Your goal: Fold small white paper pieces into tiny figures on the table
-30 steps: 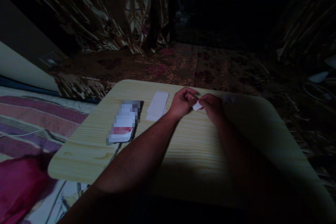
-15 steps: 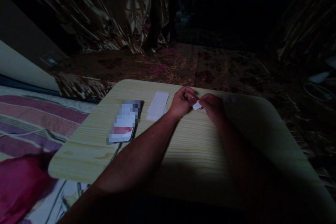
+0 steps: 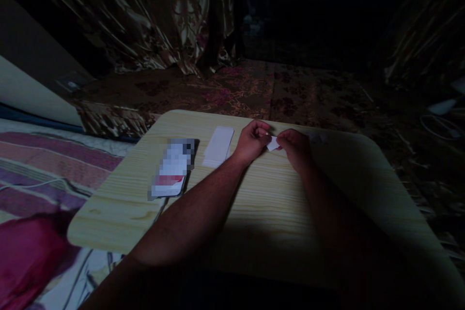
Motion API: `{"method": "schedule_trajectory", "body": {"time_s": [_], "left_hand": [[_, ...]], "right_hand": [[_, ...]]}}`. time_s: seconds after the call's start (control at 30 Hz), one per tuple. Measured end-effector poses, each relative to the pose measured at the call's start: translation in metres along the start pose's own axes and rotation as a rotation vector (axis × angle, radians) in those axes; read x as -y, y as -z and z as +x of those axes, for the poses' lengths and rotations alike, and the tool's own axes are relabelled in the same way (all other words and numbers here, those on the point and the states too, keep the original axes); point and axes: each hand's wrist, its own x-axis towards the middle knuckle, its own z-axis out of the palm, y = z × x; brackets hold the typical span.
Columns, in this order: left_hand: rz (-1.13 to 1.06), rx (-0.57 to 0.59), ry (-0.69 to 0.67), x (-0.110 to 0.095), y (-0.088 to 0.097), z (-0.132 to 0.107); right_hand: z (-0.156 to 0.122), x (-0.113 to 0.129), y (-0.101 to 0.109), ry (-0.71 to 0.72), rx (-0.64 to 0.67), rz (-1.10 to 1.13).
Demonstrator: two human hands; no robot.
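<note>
A small piece of white paper (image 3: 272, 144) is pinched between my two hands over the far half of the wooden table. My left hand (image 3: 253, 141) grips its left edge with thumb and fingers. On the other side, my right hand (image 3: 294, 147) has closed thumb and fingertips on the right edge. Left of my left hand lies a stack of white paper strips (image 3: 218, 145), slightly fanned at the near end. Just past my right hand, a few small pale pieces (image 3: 318, 138) rest on the table, too dim to make out.
A phone (image 3: 172, 169), its screen blurred out, lies on the left part of the light wooden table (image 3: 254, 232). Beyond the left edge are a striped bedcover (image 3: 54, 160) and a pink cloth (image 3: 32, 256). Patterned curtains (image 3: 174, 14) hang behind.
The white paper between my fingers has turned slightly and shows a little more of its face. My right hand has shifted very slightly to the right; the rest stays put.
</note>
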Motion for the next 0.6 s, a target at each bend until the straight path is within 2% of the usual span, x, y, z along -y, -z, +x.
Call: {"method": "schedule_trajectory", "body": {"time_s": [0.6], "left_hand": [[0.013,0.014,-0.042,0.0028,0.0011,0.0004]], "right_hand": [[-0.0006,0.0028,0.0029,0.036,0.006,-0.166]]}}
